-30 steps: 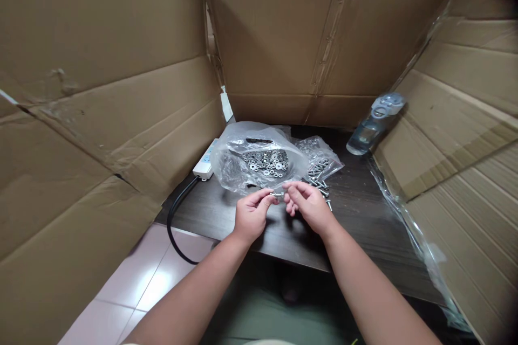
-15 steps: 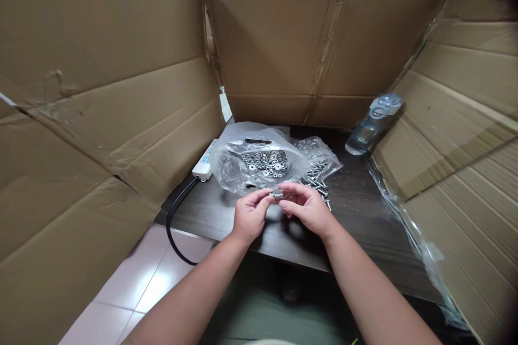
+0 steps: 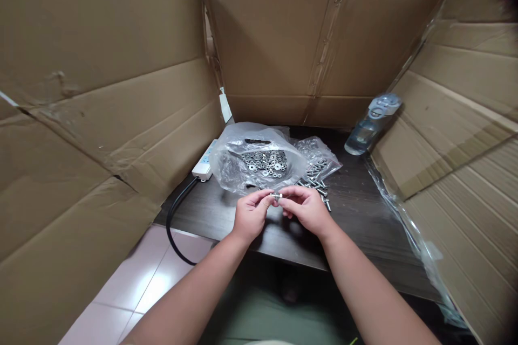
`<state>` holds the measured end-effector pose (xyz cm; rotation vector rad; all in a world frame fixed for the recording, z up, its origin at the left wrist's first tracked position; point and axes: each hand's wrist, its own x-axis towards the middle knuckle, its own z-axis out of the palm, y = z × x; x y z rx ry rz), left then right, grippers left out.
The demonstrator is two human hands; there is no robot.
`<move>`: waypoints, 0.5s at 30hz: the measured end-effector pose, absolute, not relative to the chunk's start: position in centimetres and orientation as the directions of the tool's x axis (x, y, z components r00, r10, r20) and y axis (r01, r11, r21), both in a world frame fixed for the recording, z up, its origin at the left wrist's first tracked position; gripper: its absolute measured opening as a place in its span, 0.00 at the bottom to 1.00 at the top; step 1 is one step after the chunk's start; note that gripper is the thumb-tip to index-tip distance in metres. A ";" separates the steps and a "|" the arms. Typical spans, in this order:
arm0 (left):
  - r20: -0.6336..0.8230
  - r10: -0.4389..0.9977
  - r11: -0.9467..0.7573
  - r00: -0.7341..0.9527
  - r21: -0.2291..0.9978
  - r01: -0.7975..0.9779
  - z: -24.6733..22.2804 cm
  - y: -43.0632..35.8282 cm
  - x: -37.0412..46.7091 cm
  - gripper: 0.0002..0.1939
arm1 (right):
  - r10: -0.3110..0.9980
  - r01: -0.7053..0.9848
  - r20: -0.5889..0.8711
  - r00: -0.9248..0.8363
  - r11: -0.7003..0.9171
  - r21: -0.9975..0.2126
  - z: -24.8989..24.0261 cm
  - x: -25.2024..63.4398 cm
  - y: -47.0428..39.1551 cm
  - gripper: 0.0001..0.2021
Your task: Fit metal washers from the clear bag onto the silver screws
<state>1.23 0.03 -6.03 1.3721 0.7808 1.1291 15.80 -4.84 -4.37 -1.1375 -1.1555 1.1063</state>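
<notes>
Both forearms come in from the bottom edge and angle toward each other, meeting over the near part of the dark wood-grain table point(image 3: 356, 210). The left hand point(image 3: 251, 216) is curled, thumb and forefinger pinching one end of a small silver metal bolt point(image 3: 276, 195). The right hand point(image 3: 306, 210) pinches the other end from the 3 o'clock side, its other fingers bent loosely underneath. So the bolt sits right between the two sets of fingertips, held just above the tabletop, too small to tell what's threaded on it

At 12 o'clock from the hands lies a crumpled clear plastic bag of silver washers and nuts point(image 3: 263, 163), and at about 1 o'clock a loose pile of silver bolts point(image 3: 318, 180) spills from a smaller clear bag. A white power strip with a black cable point(image 3: 204, 164) sits at 10 o'clock, a clear water bottle with a grey lid point(image 3: 370, 125) at 2 o'clock. Brown cardboard walls point(image 3: 101, 91) all around
</notes>
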 end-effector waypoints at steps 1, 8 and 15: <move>0.181 0.929 -0.136 0.323 0.978 -0.157 -6.0 0.0 1.3 0.11 | 0.992 -0.013 0.082 0.091 0.084 -0.996 -4.5 15.7 -4.8 0.16; 0.189 0.937 -0.154 0.293 0.978 -0.141 -6.2 0.1 1.2 0.12 | 0.990 -0.133 0.027 0.136 0.045 -0.990 -4.6 15.7 -4.5 0.18; 0.209 0.925 -0.170 0.317 0.974 -0.147 -6.3 -0.1 1.2 0.11 | 0.992 -0.059 0.011 0.126 0.019 -0.998 -4.6 15.6 -4.7 0.19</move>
